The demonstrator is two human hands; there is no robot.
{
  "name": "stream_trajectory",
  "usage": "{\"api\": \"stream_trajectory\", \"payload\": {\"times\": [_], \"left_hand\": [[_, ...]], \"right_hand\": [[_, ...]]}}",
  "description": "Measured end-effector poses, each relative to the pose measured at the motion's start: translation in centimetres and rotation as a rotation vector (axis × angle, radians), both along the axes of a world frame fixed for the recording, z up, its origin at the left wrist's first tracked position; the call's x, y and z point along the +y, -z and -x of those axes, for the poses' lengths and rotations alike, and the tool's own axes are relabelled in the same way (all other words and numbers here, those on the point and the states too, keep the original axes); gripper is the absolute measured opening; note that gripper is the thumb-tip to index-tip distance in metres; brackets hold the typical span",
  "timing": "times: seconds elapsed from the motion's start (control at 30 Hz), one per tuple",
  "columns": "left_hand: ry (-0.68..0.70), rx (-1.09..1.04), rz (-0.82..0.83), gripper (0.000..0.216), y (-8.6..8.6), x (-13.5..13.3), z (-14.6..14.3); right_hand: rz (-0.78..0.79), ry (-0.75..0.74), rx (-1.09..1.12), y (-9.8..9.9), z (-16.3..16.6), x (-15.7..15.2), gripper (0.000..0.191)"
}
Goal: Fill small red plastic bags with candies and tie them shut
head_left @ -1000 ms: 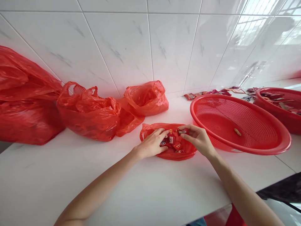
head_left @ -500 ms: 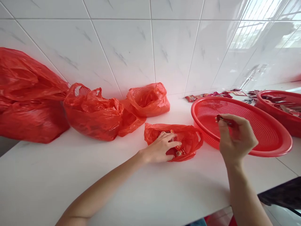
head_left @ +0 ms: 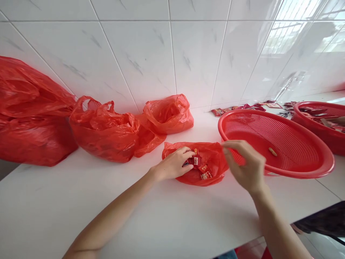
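Note:
My left hand [head_left: 178, 162] reaches into a small red plastic bag [head_left: 215, 158]. Its fingers are curved and apart, over several small red packets [head_left: 205, 171] with yellow and white print. At the bag's right rim is my right hand [head_left: 246, 165], slightly blurred. Its thumb and index fingertips are close together; whether something small is between them cannot be made out. Beside that hand, a red perforated plastic basket [head_left: 304, 158] holds one small tan, finger-shaped piece [head_left: 272, 151].
Larger red plastic bags [head_left: 105, 133] stand along the tiled wall at left, with an open red bag [head_left: 169, 115] behind the small one. Flat red packets [head_left: 219, 112] lie behind the basket. A second red basket [head_left: 309, 124] with wrappers stands at far right.
My right hand has moved left, from over the basket to the bag's rim. The dark red item it pinched no longer shows. My left hand has shifted slightly left, uncovering more packets.

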State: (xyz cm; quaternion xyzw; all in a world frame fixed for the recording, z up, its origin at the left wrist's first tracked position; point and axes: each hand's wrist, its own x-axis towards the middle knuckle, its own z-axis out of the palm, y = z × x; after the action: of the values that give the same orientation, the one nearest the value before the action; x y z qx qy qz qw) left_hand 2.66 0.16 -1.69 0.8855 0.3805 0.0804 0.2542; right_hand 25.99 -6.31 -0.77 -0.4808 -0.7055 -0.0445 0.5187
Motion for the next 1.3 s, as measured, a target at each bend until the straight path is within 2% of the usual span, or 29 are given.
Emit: {"api": "stream_trajectory", "payload": {"times": [0.07, 0.1, 0.2, 0.3, 0.47, 0.6, 0.73, 0.87, 1.0, 1.1, 1.2, 1.3], "left_hand": [[-0.038, 0.038, 0.001, 0.038, -0.3, 0.2, 0.4], [-0.061, 0.08, 0.012, 0.041, -0.4, 0.3, 0.5], [-0.145, 0.22, 0.062, 0.058, -0.7, 0.4, 0.9], [-0.188, 0.288, 0.062, 0.076, -0.7, 0.5, 1.3], [-0.24, 0.312, 0.088, 0.103, -0.7, 0.6, 1.3], [-0.235, 0.258, 0.091, 0.117, -0.9, 0.5, 1.2], [-0.218, 0.177, 0.024, 0.121, -0.9, 0.4, 1.3], [-0.135, 0.151, -0.04, 0.103, -0.8, 0.5, 1.5], [-0.037, 0.169, -0.136, 0.064, -0.9, 0.6, 1.1], [-0.094, 0.201, -0.16, 0.035, -1.1, 0.6, 0.9], [-0.193, 0.274, -0.114, 0.024, -1.1, 0.7, 1.1], [-0.207, 0.255, -0.061, 0.017, -0.7, 0.9, 1.5]], "right_hand": [[0.217, -0.168, -0.165, 0.9, 1.4, 0.1, 0.017], [0.325, -0.201, -0.255, 1.4, 1.9, 0.1, 0.016], [0.575, -0.167, -0.462, 2.7, 2.6, 0.5, 0.015], [0.732, -0.112, -0.527, 3.3, 2.6, 0.7, 0.019], [0.779, -0.087, -0.498, 3.6, 2.8, 0.8, 0.021], [0.776, -0.143, -0.402, 4.2, 2.8, 0.9, 0.007], [0.735, -0.235, -0.264, 4.9, 2.6, 1.1, 0.015], [0.701, -0.291, -0.126, 5.2, 2.6, 1.3, 0.019], [0.712, -0.276, -0.032, 5.2, 2.6, 1.4, 0.01], [0.686, -0.244, 0.031, 4.8, 2.6, 1.5, 0.001], [0.652, -0.238, 0.082, 4.6, 2.6, 1.6, 0.003], [0.631, -0.247, 0.134, 4.7, 2.8, 1.7, 0.003]]}}
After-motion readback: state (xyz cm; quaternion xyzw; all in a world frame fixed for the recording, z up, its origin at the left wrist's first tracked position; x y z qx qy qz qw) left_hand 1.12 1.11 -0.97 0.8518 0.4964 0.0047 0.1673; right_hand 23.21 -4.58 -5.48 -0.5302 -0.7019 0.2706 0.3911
